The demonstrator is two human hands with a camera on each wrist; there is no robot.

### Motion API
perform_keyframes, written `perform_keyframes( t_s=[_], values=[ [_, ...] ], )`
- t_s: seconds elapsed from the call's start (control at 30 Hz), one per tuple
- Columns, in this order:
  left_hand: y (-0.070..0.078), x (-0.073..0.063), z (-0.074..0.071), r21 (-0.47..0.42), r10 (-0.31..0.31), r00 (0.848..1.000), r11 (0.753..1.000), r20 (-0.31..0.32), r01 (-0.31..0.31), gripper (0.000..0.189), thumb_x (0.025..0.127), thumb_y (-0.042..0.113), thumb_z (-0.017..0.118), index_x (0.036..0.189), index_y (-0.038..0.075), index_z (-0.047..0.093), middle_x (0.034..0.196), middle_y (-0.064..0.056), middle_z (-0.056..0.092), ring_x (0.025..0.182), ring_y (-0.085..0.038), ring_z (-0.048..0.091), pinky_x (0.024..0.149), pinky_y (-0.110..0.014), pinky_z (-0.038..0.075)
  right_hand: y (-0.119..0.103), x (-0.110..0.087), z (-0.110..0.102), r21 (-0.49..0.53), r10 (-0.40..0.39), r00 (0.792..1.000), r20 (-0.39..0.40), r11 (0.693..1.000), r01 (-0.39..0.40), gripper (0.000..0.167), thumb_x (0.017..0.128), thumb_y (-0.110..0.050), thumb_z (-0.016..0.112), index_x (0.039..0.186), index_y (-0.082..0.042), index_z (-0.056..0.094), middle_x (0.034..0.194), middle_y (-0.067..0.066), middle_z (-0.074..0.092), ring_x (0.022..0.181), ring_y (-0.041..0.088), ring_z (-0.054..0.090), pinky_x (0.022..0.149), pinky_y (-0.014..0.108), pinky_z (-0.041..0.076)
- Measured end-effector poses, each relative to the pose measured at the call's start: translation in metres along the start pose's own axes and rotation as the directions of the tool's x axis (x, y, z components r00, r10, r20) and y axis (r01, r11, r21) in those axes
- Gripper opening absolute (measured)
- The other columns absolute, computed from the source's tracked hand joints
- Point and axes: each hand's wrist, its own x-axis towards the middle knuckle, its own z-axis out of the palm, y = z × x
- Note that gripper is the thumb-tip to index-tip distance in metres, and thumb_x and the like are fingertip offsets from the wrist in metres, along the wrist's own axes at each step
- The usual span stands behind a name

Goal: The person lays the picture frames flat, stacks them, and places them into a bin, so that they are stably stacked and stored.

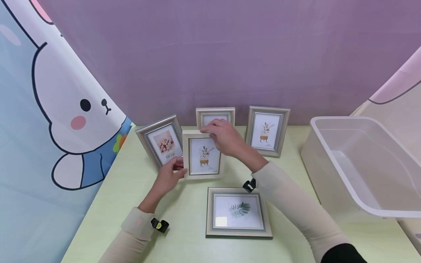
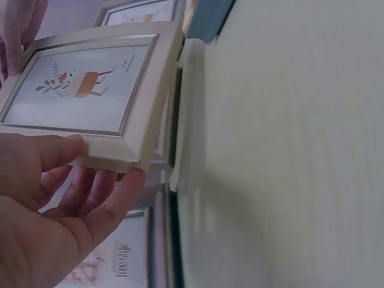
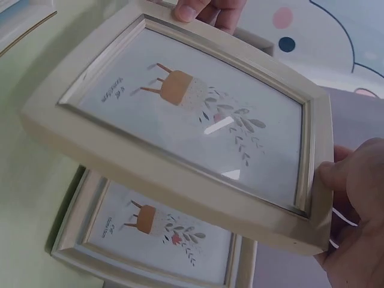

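A cream picture frame (image 1: pixel 204 155) with a potted-plant print is held upright between both hands, in front of a smaller cream frame (image 1: pixel 215 113). My left hand (image 1: pixel 167 179) grips its lower left edge, thumb (image 2: pixel 60 150) on the front and fingers behind. At the top right corner, my right hand (image 1: pixel 227 138) pinches the frame, its thumb (image 3: pixel 336 174) on the front border. Left of it stands a silver frame (image 1: pixel 177 128) with a flower picture, tilted. On the right, another silver frame (image 1: pixel 252 126) with a plant print stands upright.
A silver-and-cream frame (image 1: pixel 239 233) with a green leaf print lies flat near the front of the pale green table (image 1: pixel 108 204). A large white plastic bin (image 1: pixel 335 164) stands on the right. A purple cloth (image 1: pixel 230 54) hangs behind, a bunny-print curtain (image 1: pixel 65 109) at left.
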Motion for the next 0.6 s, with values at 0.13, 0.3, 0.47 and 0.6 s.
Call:
perform_keyframes(
  t_s=[0.13, 0.3, 0.47, 0.6],
  values=[
    [0.007, 0.000, -0.003, 0.077, 0.057, 0.998, 0.995, -0.007, -0.056, 0.035, 0.095, 0.006, 0.070, 0.127, 0.000, 0.062, 0.109, -0.016, 0.070, 0.102, -0.029, 0.067, 0.082, -0.026, 0.059, 0.004, -0.009, -0.007, 0.042, -0.017, 0.999, -0.033, 0.999, 0.018, 0.031, 0.097, 0.001, 0.061, 0.122, -0.013, 0.073, 0.116, 0.008, 0.070, 0.110, 0.026, 0.064, 0.097, 0.041, 0.054],
    [0.016, 0.001, -0.005, 0.146, 0.114, 0.993, 0.983, -0.012, -0.111, 0.033, 0.095, 0.006, 0.069, 0.127, 0.001, 0.063, 0.110, -0.015, 0.071, 0.104, -0.030, 0.067, 0.095, -0.045, 0.057, 0.010, -0.022, -0.015, 0.114, 0.014, 1.000, -0.026, 0.993, -0.011, 0.030, 0.098, -0.001, 0.061, 0.124, -0.010, 0.072, 0.120, 0.009, 0.069, 0.110, 0.026, 0.064, 0.094, 0.041, 0.055],
    [0.023, 0.001, -0.008, 0.158, 0.151, 0.989, 0.976, -0.002, -0.149, 0.032, 0.096, 0.006, 0.068, 0.128, 0.001, 0.063, 0.114, -0.017, 0.070, 0.106, -0.031, 0.068, 0.095, -0.046, 0.059, 0.018, -0.034, -0.021, 0.193, 0.076, 0.997, 0.026, 0.978, -0.080, 0.031, 0.100, -0.005, 0.061, 0.129, -0.012, 0.069, 0.125, 0.007, 0.067, 0.107, 0.023, 0.065, 0.089, 0.038, 0.057],
    [0.029, 0.002, -0.010, 0.187, 0.195, 0.981, 0.963, 0.007, -0.193, 0.033, 0.096, 0.004, 0.067, 0.129, 0.002, 0.064, 0.116, -0.018, 0.069, 0.107, -0.032, 0.068, 0.090, -0.043, 0.061, 0.023, -0.044, -0.026, 0.256, 0.106, 0.993, 0.043, 0.960, -0.114, 0.032, 0.098, -0.007, 0.063, 0.129, -0.012, 0.068, 0.119, 0.007, 0.068, 0.103, 0.022, 0.066, 0.082, 0.036, 0.059]
  ],
)
